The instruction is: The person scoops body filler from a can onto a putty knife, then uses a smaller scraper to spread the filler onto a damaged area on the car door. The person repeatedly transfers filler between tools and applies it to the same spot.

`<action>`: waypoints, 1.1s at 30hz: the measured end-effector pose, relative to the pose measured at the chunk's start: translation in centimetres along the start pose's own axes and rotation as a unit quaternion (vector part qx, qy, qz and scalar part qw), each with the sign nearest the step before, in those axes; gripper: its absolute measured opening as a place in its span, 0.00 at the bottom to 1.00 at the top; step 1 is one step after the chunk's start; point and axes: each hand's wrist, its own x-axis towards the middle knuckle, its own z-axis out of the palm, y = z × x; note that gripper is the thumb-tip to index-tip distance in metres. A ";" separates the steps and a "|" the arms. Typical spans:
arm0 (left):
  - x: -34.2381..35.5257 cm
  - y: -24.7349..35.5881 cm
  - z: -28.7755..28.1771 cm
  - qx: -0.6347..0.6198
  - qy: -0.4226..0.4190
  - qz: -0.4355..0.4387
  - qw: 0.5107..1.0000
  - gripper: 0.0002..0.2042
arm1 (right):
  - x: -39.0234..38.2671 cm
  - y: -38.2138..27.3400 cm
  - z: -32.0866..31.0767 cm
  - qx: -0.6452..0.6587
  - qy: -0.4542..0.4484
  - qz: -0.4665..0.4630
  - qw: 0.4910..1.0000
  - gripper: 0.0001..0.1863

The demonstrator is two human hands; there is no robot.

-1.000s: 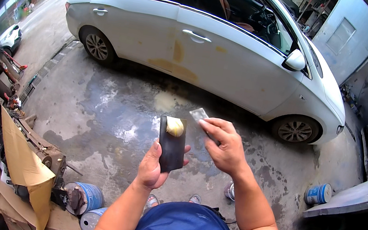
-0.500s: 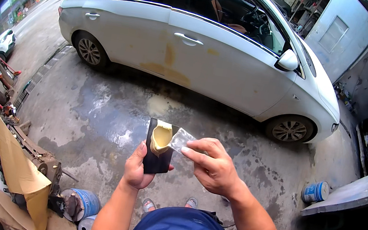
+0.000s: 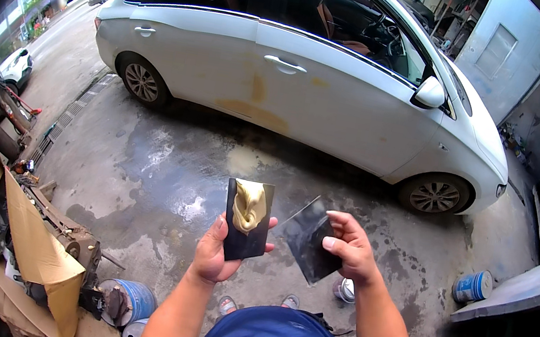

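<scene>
My left hand grips a black rectangular board by its sides, thumb on one edge and fingertips showing past the other. A swirled mound of yellowish putty covers the board's upper part. To the right, my right hand pinches a thin, partly see-through flat scraper by its right edge. Board and scraper are apart. Beyond both hands stands a white car, with yellowish filler patches on its two side doors.
On the wet-stained concrete floor a small can stands below my right hand. A blue can is at the right, beside a pale panel. Cardboard, machine parts and a blue drum crowd the lower left.
My right hand has drawn the scraper off the putty and away to the right, turning it broad side up. The putty has gone from a smooth hollow to a folded swirl.
</scene>
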 end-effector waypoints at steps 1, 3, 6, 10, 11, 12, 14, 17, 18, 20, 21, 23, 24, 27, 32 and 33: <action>0.3 -0.6 -0.5 0.029 -0.027 0.022 0.999 0.31 | -0.4 1.3 0.3 -0.004 -0.003 0.071 0.997 0.25; 0.6 -2.2 0.4 0.069 -0.020 0.062 0.995 0.32 | 0.0 3.8 1.3 -0.038 -0.027 0.130 0.990 0.25; 0.5 -4.1 -1.3 0.218 -0.006 0.094 0.971 0.31 | 1.5 4.1 2.3 0.053 0.002 0.104 0.993 0.25; -0.1 -2.1 -1.5 0.400 -0.020 0.037 0.915 0.24 | 2.9 0.4 2.4 0.075 0.008 0.029 0.997 0.25; -0.2 -1.5 -1.9 0.404 -0.034 0.004 0.914 0.24 | 3.0 -0.7 2.4 0.064 0.014 -0.006 0.998 0.25; -0.4 -1.0 -2.3 0.252 0.011 -0.110 0.961 0.26 | 2.9 -1.5 1.8 0.042 -0.028 -0.048 0.998 0.23; -1.0 -0.3 -2.9 -0.018 -0.028 -0.172 0.984 0.28 | 2.7 -3.0 2.3 -0.080 -0.113 -0.148 0.979 0.22; -2.2 -1.5 -3.6 -0.227 -0.149 -0.171 0.947 0.32 | 3.1 -3.5 5.1 -0.314 -0.248 -0.183 0.898 0.26; -2.3 -1.8 -3.6 -0.249 -0.163 -0.177 0.938 0.33 | 3.2 -2.8 5.1 -0.313 -0.230 -0.171 0.906 0.26; -2.6 -1.8 -3.3 -0.231 -0.135 -0.179 0.947 0.33 | 3.5 -1.9 4.3 -0.376 -0.182 -0.143 0.897 0.25; -2.6 -1.9 -3.1 -0.223 -0.123 -0.180 0.950 0.33 | 3.8 -1.5 3.5 -0.476 -0.160 -0.159 0.850 0.24; -2.2 -1.9 -2.3 -0.152 -0.061 -0.130 0.978 0.32 | 4.4 -1.2 2.9 -0.627 -0.068 -0.180 0.755 0.22; -1.9 -1.9 -1.7 -0.105 -0.012 -0.090 0.990 0.32 | 4.7 -1.3 3.1 -0.595 0.008 -0.178 0.784 0.20; -1.0 -2.9 -1.1 0.045 0.094 0.031 0.994 0.27 | 4.6 0.6 5.7 -0.595 0.025 -0.241 0.767 0.21; -1.0 -2.8 -3.0 0.159 0.135 0.094 0.973 0.26 | 2.9 2.5 5.8 -0.586 -0.023 -0.206 0.783 0.23; -1.0 -2.9 -2.9 0.196 0.146 0.091 0.965 0.26 | 3.6 0.9 6.0 -0.580 0.007 -0.224 0.783 0.24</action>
